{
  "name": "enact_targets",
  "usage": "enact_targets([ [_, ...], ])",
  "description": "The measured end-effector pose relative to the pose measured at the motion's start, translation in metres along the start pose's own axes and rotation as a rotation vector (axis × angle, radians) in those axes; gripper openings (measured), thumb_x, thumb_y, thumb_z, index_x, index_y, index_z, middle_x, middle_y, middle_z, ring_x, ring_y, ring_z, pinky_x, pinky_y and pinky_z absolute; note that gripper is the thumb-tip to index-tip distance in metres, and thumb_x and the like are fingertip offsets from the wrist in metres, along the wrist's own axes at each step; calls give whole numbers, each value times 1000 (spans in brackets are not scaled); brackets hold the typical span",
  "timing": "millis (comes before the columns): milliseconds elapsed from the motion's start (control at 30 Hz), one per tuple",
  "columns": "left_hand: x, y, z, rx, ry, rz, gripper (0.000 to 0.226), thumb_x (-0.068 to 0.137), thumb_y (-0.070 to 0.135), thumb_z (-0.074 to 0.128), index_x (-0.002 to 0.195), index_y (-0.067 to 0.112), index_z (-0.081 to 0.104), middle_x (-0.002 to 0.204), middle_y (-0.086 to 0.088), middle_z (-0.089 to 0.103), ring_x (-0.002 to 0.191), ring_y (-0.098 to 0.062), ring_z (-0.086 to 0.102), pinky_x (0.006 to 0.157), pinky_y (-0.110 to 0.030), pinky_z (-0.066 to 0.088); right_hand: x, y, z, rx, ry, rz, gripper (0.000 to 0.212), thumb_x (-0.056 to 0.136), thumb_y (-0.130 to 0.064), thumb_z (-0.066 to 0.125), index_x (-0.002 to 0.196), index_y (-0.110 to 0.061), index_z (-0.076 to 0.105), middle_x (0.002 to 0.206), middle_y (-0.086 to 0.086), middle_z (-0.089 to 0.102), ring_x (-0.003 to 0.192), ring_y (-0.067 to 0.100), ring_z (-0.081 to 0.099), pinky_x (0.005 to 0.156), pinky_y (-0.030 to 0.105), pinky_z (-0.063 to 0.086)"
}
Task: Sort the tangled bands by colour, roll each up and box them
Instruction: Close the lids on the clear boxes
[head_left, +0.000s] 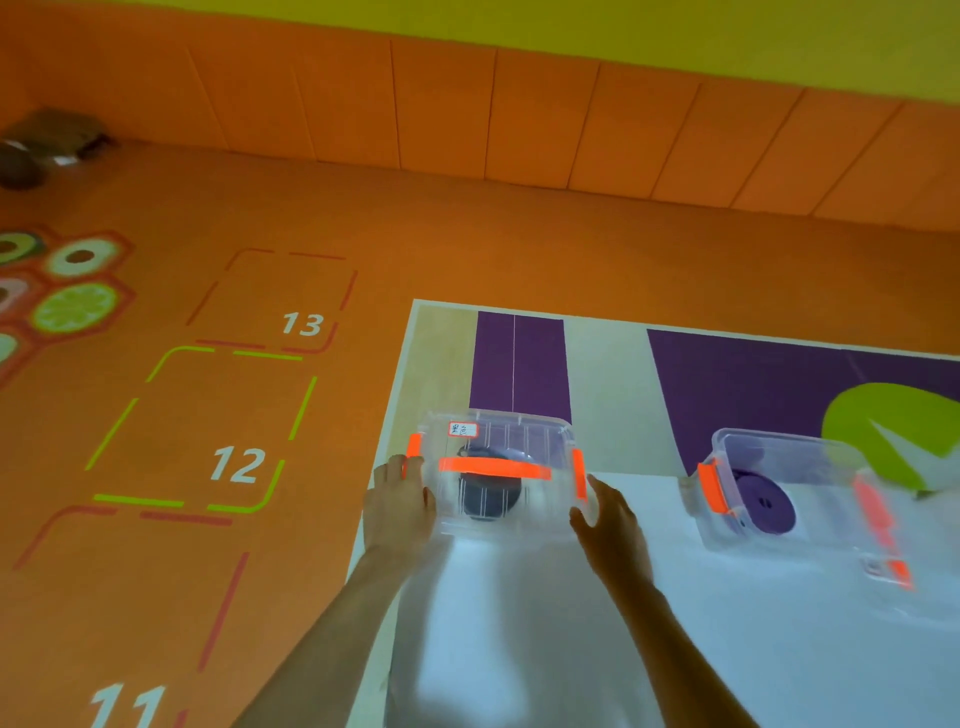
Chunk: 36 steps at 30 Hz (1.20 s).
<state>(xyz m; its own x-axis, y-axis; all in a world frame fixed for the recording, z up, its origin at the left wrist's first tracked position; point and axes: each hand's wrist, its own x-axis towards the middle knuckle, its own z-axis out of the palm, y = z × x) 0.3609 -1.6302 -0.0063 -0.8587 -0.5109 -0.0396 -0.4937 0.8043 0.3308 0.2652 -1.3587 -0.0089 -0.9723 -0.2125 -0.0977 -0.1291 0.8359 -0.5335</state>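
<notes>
Clear plastic orange-latched box (498, 519), black rolled band (488, 493) inside, likely light, rigid, slick; left hand (400, 506) and right hand (610, 519) press its ends, fingers (397, 470) straight; gripping underneath looks safer.

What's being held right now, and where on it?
The lidded clear box with the black roll inside. The left hand presses its left latch end and the right hand its right latch end.

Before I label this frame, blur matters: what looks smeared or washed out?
Head view: clear lidded box with orange clips is legible; open clear box beside it smears at its right edge; white sheet is glary; orange wall panels bow.
</notes>
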Motion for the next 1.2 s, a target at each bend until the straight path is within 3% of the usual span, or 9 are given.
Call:
enact_targets([
  [133,-31,23,-5,123,-26,153,40,72,13,85,110,14,73,111,-10,70,99,-34,68,69,-44,58,-42,32,-25,-145,36,23,42,99,-6,54,137,-20,65,139,2,66,127,27,62,102,42,51],
  [300,-77,91,-4,228,-97,280,31,83,18,75,113,16,72,113,-7,69,102,-32,66,72,-43,54,-80,86,-60,-226,123,-11,29,79,-4,81,105,-17,76,98,3,76,88,33,74,68,44,60],
  [433,-119,158,15,276,-130,390,29,85,23,73,114,19,71,114,-4,67,107,-30,65,76,-43,53,-98,141,-99,-307,186,-109,35,61,-13,95,90,-16,76,86,1,74,71,30,72,53,38,55],
  [500,-142,194,28,278,-148,415,29,84,23,73,113,19,72,113,-4,67,105,-29,65,76,-43,53,-105,177,-120,-337,193,-133,36,58,-20,97,87,-17,76,84,1,74,69,29,72,51,37,54],
  [633,-191,267,52,325,-133,448,36,100,23,49,135,20,56,139,-3,54,129,-28,51,95,-42,43,-119,243,-158,-332,154,-111,34,59,-22,96,85,-18,75,80,1,72,67,29,71,52,36,54],
  [833,-232,359,69,416,-160,505,37,104,22,46,140,17,52,142,-6,52,131,-31,49,97,-42,42,-128,322,-208,-339,116,-79,26,68,-21,90,87,-16,74,82,2,72,69,29,71,55,37,55],
  [933,-231,387,81,407,-181,509,33,100,24,56,131,18,61,131,-6,61,121,-30,58,90,-43,47,-118,352,-226,-332,104,-54,26,66,-18,91,85,-16,74,78,2,71,65,29,70,53,36,53],
  [1067,-214,414,99,431,-196,529,33,69,25,88,98,20,74,97,-3,69,88,-27,68,64,-40,53,-92,386,-242,-366,97,-62,29,62,-17,94,83,-16,74,75,2,71,61,29,70,51,35,52],
  [1200,-184,443,126,390,-132,560,37,61,22,92,94,18,75,93,-5,69,83,-28,69,60,-41,54,-55,414,-253,-432,53,-46,30,64,-26,95,86,-18,76,79,1,72,63,28,71,53,35,54],
])
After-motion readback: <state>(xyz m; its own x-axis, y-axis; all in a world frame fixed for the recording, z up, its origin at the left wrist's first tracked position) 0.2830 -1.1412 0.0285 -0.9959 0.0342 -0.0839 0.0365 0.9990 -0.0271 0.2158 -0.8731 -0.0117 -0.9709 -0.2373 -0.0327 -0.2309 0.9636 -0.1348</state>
